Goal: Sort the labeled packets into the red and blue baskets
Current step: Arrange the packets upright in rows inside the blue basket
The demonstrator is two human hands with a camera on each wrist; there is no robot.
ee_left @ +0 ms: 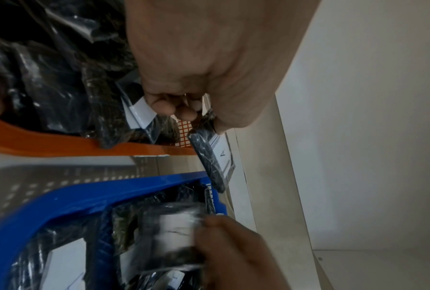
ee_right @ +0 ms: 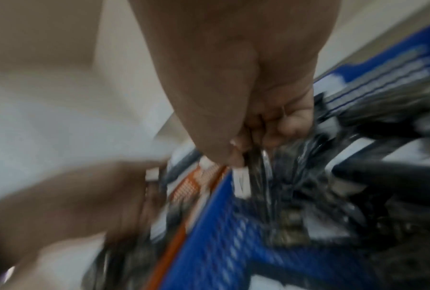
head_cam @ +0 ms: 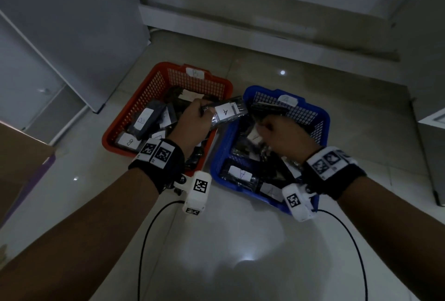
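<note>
Pale, glossy floor tiles [head_cam: 240, 240] carry two baskets side by side below a white wall ledge. Held over the gap between them is a dark plastic-wrapped packet [head_cam: 227, 114] with a white label marked A; the left hand [head_cam: 192, 120] grips its near end with fingers curled round it, so the packet sticks out toward the blue basket [head_cam: 322, 118]. From the left wrist view the same packet [ee_left: 209, 155] hangs from the pinching fingers [ee_left: 164, 106] above the red basket's rim. The right hand [head_cam: 284, 136] is down inside the blue basket, fingers curled on another wrapped packet [head_cam: 255, 136] with a white label; the right wrist view is blurred but shows fingertips [ee_right: 233, 159] pinching crinkled plastic. The red basket [head_cam: 113, 134] holds packets labelled B, the blue one packets labelled A. A brown cardboard box [head_cam: 16, 156] stands at the floor's left edge, near the red basket.
</note>
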